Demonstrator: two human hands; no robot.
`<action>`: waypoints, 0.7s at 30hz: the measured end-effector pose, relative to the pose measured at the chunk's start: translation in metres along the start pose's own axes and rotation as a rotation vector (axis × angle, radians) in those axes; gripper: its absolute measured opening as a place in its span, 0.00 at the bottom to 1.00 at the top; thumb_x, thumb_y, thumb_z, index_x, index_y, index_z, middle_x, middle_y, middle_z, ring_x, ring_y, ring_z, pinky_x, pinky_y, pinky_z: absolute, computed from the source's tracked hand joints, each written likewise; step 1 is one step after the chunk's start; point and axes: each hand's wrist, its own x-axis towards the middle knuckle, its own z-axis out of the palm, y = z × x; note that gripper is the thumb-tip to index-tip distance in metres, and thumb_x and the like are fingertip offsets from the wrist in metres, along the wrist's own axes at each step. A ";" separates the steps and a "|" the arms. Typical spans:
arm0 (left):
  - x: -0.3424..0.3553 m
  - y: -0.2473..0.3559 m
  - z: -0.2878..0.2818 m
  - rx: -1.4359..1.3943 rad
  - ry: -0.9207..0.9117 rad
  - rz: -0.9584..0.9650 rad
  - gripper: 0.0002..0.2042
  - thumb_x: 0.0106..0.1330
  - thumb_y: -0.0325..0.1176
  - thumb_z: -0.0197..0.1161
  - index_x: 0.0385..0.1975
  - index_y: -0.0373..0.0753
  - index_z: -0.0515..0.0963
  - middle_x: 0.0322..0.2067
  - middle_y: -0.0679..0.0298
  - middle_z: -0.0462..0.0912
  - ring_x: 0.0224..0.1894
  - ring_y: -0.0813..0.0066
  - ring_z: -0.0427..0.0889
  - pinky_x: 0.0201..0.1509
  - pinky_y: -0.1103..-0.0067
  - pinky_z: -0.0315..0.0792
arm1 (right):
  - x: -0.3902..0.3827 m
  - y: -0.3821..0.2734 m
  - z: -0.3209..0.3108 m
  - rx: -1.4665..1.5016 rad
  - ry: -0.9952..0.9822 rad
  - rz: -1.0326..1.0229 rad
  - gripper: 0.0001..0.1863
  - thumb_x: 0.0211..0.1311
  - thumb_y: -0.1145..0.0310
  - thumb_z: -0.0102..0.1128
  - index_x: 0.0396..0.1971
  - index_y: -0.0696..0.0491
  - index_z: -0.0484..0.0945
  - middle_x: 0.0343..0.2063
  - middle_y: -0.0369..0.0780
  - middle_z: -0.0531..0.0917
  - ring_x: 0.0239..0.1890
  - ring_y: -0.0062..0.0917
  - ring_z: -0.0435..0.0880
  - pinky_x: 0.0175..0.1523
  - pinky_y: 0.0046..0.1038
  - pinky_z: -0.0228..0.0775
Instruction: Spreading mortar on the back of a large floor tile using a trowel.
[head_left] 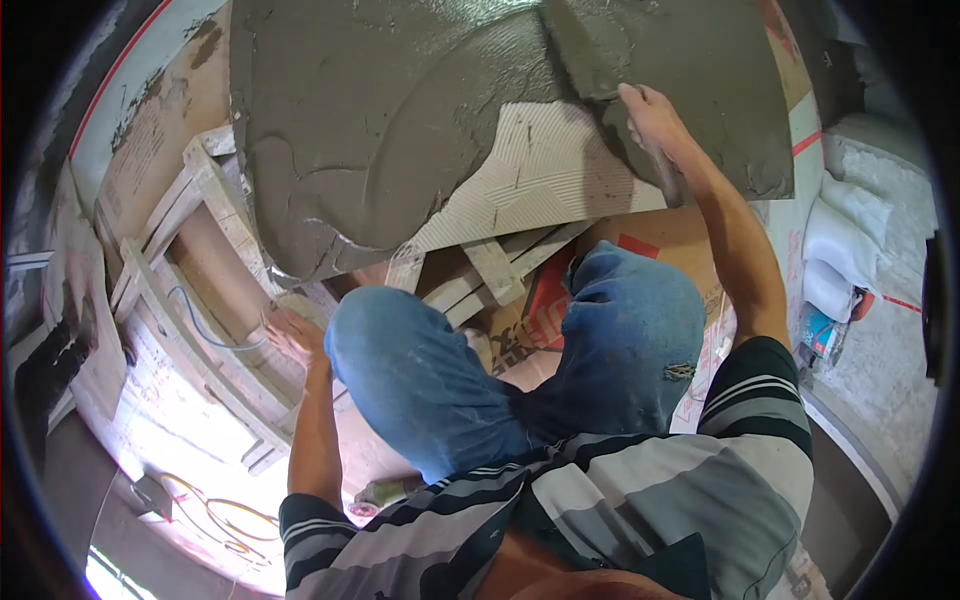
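Head view is showing me crouching over a large tile (560, 165) laid on a wooden frame (200, 200), spreading grey mortar (380, 120) across its back. My right hand (645, 115) is gripping a trowel (590, 50), fingers closed round the handle, blade pressing into the wet coat. My left hand (290, 335) is resting by the tile's near corner; it is blurred, so I cannot tell its fingers. A bare ridged patch is remaining, so I judge the next stroke needs mortar dragged down over it.
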 end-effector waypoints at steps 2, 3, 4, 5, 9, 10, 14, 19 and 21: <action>0.003 0.001 0.001 0.001 0.002 -0.010 0.21 0.64 0.36 0.48 0.57 0.40 0.63 0.56 0.52 0.65 0.60 0.52 0.61 0.61 0.61 0.54 | -0.018 -0.002 0.020 -0.229 -0.108 -0.242 0.22 0.63 0.49 0.48 0.36 0.57 0.71 0.23 0.42 0.75 0.21 0.28 0.73 0.27 0.31 0.67; 0.004 0.002 0.002 -0.001 0.001 -0.009 0.21 0.64 0.36 0.48 0.57 0.40 0.63 0.56 0.52 0.65 0.60 0.52 0.61 0.61 0.61 0.54 | -0.024 -0.001 0.025 -0.264 -0.167 -0.349 0.23 0.63 0.49 0.48 0.36 0.57 0.71 0.26 0.47 0.78 0.25 0.39 0.77 0.32 0.38 0.69; 0.005 0.004 0.003 -0.006 0.001 -0.008 0.21 0.64 0.36 0.48 0.57 0.40 0.63 0.56 0.52 0.65 0.60 0.52 0.61 0.61 0.61 0.54 | -0.031 0.002 0.029 -0.336 -0.293 -0.464 0.24 0.62 0.48 0.48 0.36 0.58 0.71 0.29 0.53 0.80 0.28 0.49 0.80 0.36 0.45 0.71; 0.006 0.007 0.005 -0.014 0.005 -0.016 0.21 0.64 0.36 0.48 0.57 0.40 0.63 0.56 0.52 0.65 0.60 0.52 0.61 0.61 0.61 0.54 | -0.031 0.005 0.027 -0.325 -0.168 -0.463 0.24 0.62 0.48 0.48 0.36 0.58 0.71 0.29 0.53 0.80 0.28 0.49 0.80 0.36 0.45 0.71; 0.007 0.013 0.005 -0.025 0.019 -0.046 0.21 0.64 0.36 0.48 0.57 0.40 0.63 0.56 0.52 0.65 0.59 0.51 0.61 0.61 0.61 0.54 | 0.010 0.015 -0.016 -0.811 0.085 -0.673 0.22 0.62 0.48 0.45 0.38 0.54 0.69 0.28 0.53 0.80 0.33 0.51 0.79 0.39 0.47 0.70; 0.007 0.013 0.005 -0.024 0.022 -0.055 0.21 0.64 0.37 0.48 0.57 0.40 0.63 0.56 0.52 0.65 0.59 0.51 0.61 0.61 0.61 0.54 | 0.028 0.018 -0.030 -0.831 0.193 -0.592 0.23 0.62 0.47 0.44 0.38 0.54 0.69 0.29 0.53 0.81 0.34 0.51 0.79 0.40 0.47 0.70; 0.005 0.013 0.006 -0.028 0.031 -0.067 0.21 0.64 0.37 0.48 0.57 0.40 0.63 0.56 0.52 0.65 0.59 0.51 0.61 0.61 0.60 0.54 | 0.098 0.011 -0.082 -0.529 0.411 -0.119 0.24 0.63 0.49 0.44 0.38 0.57 0.73 0.31 0.50 0.81 0.32 0.44 0.81 0.37 0.42 0.72; -0.001 0.010 0.005 0.017 0.034 -0.057 0.21 0.64 0.37 0.48 0.56 0.40 0.63 0.56 0.51 0.65 0.59 0.51 0.61 0.61 0.60 0.54 | 0.082 -0.018 -0.033 0.017 0.116 -0.085 0.23 0.64 0.49 0.48 0.40 0.57 0.74 0.21 0.37 0.73 0.19 0.22 0.71 0.22 0.27 0.66; -0.006 0.012 0.002 0.055 0.030 -0.078 0.21 0.64 0.37 0.48 0.56 0.40 0.63 0.56 0.51 0.65 0.59 0.50 0.61 0.61 0.60 0.54 | 0.062 -0.053 0.013 -0.045 0.008 -0.132 0.25 0.63 0.47 0.48 0.41 0.57 0.73 0.20 0.36 0.73 0.18 0.22 0.72 0.22 0.26 0.65</action>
